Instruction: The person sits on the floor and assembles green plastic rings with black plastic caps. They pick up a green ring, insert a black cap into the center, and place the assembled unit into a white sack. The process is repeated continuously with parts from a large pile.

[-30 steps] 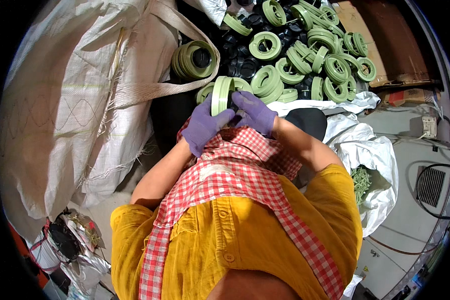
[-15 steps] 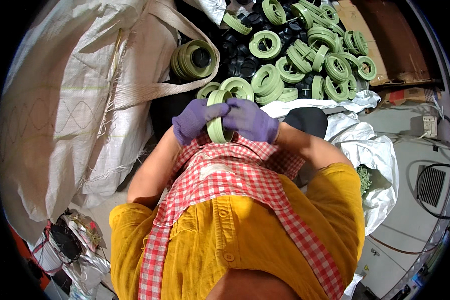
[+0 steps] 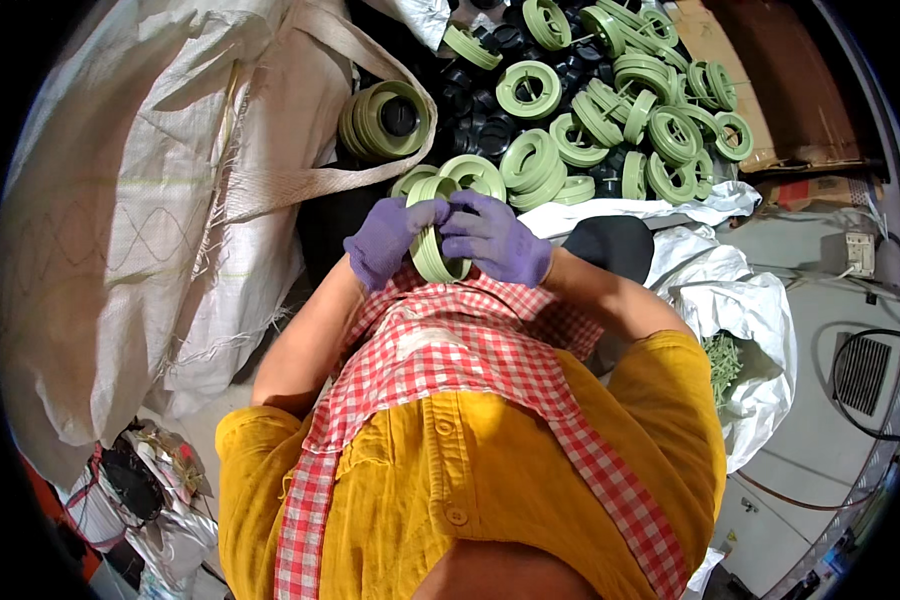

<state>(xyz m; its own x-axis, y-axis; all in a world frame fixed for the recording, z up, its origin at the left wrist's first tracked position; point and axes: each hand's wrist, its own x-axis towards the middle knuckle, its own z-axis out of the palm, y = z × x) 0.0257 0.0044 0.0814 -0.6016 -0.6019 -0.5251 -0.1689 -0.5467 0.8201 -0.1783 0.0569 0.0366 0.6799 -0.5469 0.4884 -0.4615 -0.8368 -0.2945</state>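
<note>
Both of my hands wear purple gloves and meet in front of my apron. Between them a pale green plastic ring (image 3: pixel 432 256) is held on edge, its ridged rim facing up. My left hand (image 3: pixel 382 240) closes on the ring's left side, with the thumb and fingers at its upper part. On the other side, my right hand (image 3: pixel 497 238) is bent round the ring's right edge, fingertips against it. Whatever lies inside the ring is hidden by the fingers. Just beyond the hands lie more green rings (image 3: pixel 473 177).
A heap of green rings (image 3: pixel 675 135) and black round parts (image 3: pixel 492 135) spreads ahead. Nested green rings (image 3: pixel 382 120) lie at the strap of a big white woven sack (image 3: pixel 140 220) on the left. At right, a white bag (image 3: pixel 760 330) holds small green pieces (image 3: pixel 720 365).
The ring has tilted a little in my hands. My right hand's fingers have shifted and spread on its edge, while the left hand has barely moved.
</note>
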